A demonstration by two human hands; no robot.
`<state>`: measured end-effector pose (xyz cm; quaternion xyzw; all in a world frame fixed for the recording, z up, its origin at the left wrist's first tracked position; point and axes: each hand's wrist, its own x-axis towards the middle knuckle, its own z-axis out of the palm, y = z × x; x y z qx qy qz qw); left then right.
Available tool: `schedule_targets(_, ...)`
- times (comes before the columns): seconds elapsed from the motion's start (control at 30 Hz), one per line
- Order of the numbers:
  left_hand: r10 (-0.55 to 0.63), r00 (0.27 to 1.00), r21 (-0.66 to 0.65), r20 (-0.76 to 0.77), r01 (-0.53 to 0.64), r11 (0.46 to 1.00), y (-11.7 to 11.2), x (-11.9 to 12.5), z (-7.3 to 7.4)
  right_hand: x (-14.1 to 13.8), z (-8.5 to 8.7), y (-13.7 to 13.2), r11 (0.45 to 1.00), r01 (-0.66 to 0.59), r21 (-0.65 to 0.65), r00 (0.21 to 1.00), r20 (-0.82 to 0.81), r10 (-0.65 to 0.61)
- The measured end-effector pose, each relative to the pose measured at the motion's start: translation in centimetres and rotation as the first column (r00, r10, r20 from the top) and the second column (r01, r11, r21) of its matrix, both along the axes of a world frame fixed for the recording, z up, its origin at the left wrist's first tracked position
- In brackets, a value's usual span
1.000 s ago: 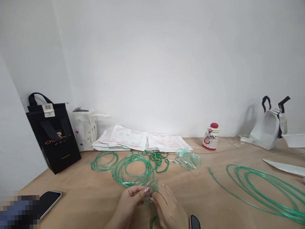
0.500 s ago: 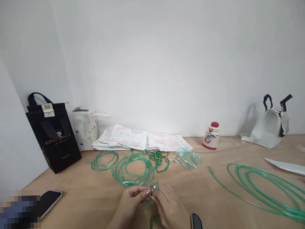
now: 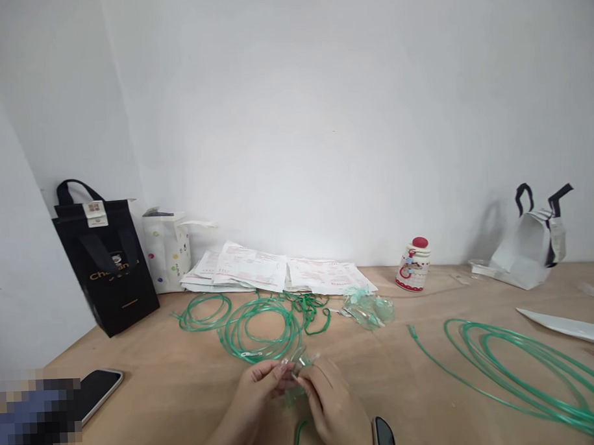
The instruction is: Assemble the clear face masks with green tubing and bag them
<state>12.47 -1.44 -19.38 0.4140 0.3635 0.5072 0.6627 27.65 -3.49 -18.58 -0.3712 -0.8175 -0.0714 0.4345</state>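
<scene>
Low in the middle of the view, my left hand (image 3: 258, 387) and my right hand (image 3: 328, 402) meet over the wooden table (image 3: 410, 387). Both pinch a small clear plastic piece (image 3: 298, 366) between their fingertips. A short green tube end (image 3: 298, 436) curls just below the hands. A dark watch (image 3: 384, 435) sits on my right wrist. Just beyond the hands lie coils of green tubing (image 3: 254, 324). A clear greenish mask part (image 3: 368, 309) rests a little further right.
A black paper bag (image 3: 108, 263) and a dotted white bag (image 3: 167, 251) stand at the left wall. Printed sheets (image 3: 279, 273) lie at the back. A red-capped bottle (image 3: 414, 265), a white bag (image 3: 524, 246), large green tubing loops (image 3: 521, 364) and a phone (image 3: 99, 386) are around.
My fingers have shifted slightly on the clear piece, and the hands sit a touch higher and closer together. Everything on the table stays where it was.
</scene>
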Motion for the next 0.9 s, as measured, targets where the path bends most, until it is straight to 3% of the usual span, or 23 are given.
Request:
schedule_targets(0.1, -0.004, 1.000, -0.002, -0.009, 0.004, 1.000, 0.0, -0.1, 0.3, 0.0, 0.0, 0.1, 1.000, 0.017, 0.010, 1.000, -0.002, -0.017)
schedule_targets(0.3, 0.016, 0.999, -0.014, -0.031, -0.017, 1.000, -0.4, -0.3, 1.0, -0.1, 0.0, 0.0, 0.980, 0.025, 0.198, 0.996, 0.084, -0.042)
schedule_targets(0.4, 0.027, 0.999, -0.035, -0.022, -0.028, 0.999, -0.4, -0.2, 1.0, -0.1, -0.1, -0.1, 0.978, 0.027, 0.207, 0.996, 0.082, -0.045)
schedule_targets(0.53, 0.043, 0.999, -0.029, -0.012, -0.043, 0.999, -0.5, 0.0, 0.8, -0.2, -0.4, -0.2, 0.993, 0.050, 0.105, 0.999, 0.009, -0.051)
schedule_targets(0.67, 0.077, 0.996, 0.020, -0.036, -0.076, 0.997, -0.6, 0.1, 0.7, -0.4, -0.6, -0.3, 1.000, -0.006, -0.018, 0.998, -0.068, 0.005)
schedule_targets(0.9, 0.107, 0.988, 0.118, -0.113, -0.094, 0.989, 0.0, -0.2, 1.1, 0.8, 1.6, 0.3, 0.971, -0.076, -0.227, 0.973, -0.232, 0.022)
